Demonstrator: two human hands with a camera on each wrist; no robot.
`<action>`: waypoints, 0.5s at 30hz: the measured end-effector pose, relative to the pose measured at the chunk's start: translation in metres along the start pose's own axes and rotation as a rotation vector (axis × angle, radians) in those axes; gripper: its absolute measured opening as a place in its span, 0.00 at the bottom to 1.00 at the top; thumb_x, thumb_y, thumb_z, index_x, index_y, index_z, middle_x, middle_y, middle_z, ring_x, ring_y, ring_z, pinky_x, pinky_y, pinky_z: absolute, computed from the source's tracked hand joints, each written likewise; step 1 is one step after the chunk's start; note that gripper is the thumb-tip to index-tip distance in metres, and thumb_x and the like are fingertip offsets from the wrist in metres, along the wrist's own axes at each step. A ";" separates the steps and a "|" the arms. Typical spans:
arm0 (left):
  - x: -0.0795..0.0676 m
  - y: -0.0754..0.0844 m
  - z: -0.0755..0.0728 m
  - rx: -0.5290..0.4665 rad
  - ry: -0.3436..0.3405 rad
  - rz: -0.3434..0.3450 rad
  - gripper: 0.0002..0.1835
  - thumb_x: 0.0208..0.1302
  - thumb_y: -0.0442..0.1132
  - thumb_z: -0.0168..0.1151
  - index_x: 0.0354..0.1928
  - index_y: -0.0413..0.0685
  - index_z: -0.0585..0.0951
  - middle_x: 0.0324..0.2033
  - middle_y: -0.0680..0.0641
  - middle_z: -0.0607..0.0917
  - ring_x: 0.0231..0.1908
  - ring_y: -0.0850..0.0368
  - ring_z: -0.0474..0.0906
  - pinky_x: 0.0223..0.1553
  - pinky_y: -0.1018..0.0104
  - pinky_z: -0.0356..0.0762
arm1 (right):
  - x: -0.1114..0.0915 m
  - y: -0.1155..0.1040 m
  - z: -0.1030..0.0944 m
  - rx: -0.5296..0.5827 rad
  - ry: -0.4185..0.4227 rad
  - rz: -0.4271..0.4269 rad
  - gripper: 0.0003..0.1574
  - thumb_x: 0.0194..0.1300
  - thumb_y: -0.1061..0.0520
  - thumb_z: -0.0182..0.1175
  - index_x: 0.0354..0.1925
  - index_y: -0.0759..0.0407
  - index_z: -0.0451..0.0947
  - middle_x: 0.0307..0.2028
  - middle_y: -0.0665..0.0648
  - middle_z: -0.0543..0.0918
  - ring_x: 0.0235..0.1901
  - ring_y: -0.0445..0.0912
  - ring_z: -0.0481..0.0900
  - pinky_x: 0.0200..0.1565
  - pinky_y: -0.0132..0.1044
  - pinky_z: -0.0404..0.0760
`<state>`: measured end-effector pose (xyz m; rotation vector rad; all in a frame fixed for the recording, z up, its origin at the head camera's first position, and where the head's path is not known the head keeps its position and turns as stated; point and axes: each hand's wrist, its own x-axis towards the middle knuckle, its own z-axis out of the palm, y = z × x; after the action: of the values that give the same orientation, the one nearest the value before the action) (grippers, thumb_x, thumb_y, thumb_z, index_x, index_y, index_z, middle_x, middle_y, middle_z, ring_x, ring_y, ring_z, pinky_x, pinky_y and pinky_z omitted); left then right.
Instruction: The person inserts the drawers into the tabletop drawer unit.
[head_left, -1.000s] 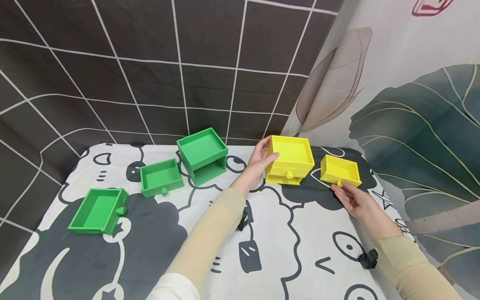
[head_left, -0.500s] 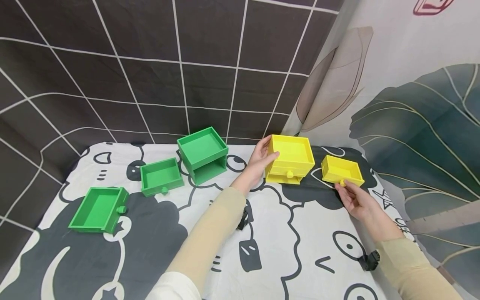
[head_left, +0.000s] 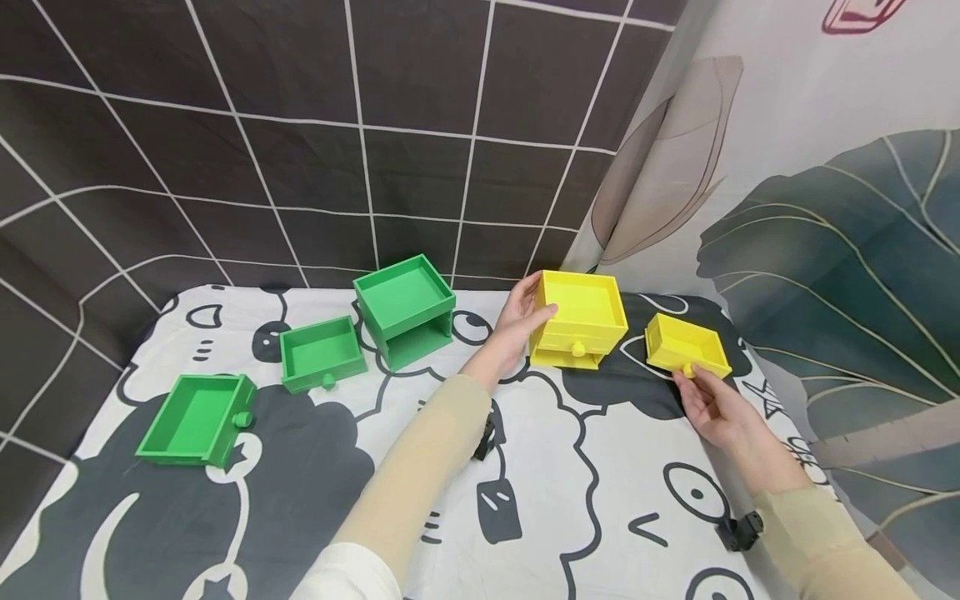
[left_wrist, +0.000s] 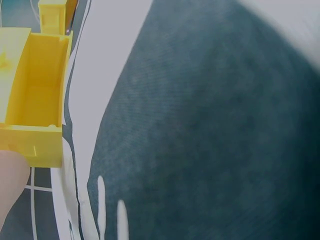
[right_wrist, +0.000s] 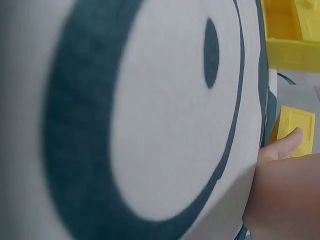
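A small yellow cabinet (head_left: 583,298) stands at the back, right of centre, one knobbed drawer in its upper slot and its lower slot open. My left hand (head_left: 517,325) holds the cabinet's left side, thumb near the top edge. To the cabinet's right, apart from it, a loose yellow drawer (head_left: 684,343) sits on the cloth, knob towards me. That knob is pinched between the thumb and fingers of my right hand (head_left: 720,412). The right wrist view also has the drawer (right_wrist: 295,118) beyond the thumb. In the left wrist view, the cabinet's front (left_wrist: 45,145) shows the bare lower slot.
A green cabinet (head_left: 405,293) with an open front stands left of the yellow one. Two green drawers lie loose: one (head_left: 322,350) beside it, another (head_left: 191,417) further left. A dark gridded cloth (head_left: 300,150) hangs behind the patterned table cloth (head_left: 540,467).
My right hand and the loose yellow drawer have shifted slightly to the right, away from the yellow cabinet. My left hand, the yellow cabinet and the green pieces stay put.
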<state>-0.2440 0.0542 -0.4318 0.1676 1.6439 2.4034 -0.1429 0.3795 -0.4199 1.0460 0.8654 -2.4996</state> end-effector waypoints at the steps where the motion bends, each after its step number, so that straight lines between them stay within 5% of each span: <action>1: 0.000 0.000 0.000 -0.002 0.000 0.002 0.40 0.72 0.28 0.63 0.82 0.51 0.61 0.82 0.47 0.63 0.83 0.51 0.57 0.85 0.63 0.57 | -0.001 0.001 0.000 -0.002 -0.003 0.000 0.13 0.74 0.53 0.67 0.34 0.59 0.88 0.34 0.57 0.93 0.37 0.44 0.93 0.50 0.26 0.90; 15: 0.002 -0.003 -0.001 -0.002 0.004 0.002 0.40 0.71 0.28 0.63 0.82 0.51 0.62 0.81 0.47 0.63 0.83 0.51 0.57 0.85 0.64 0.57 | -0.012 0.008 -0.008 -0.003 -0.011 0.050 0.12 0.73 0.53 0.69 0.35 0.60 0.88 0.35 0.56 0.94 0.38 0.43 0.93 0.50 0.25 0.90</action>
<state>-0.2457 0.0549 -0.4347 0.1639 1.6435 2.4087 -0.1263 0.3793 -0.4190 1.0395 0.8298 -2.4596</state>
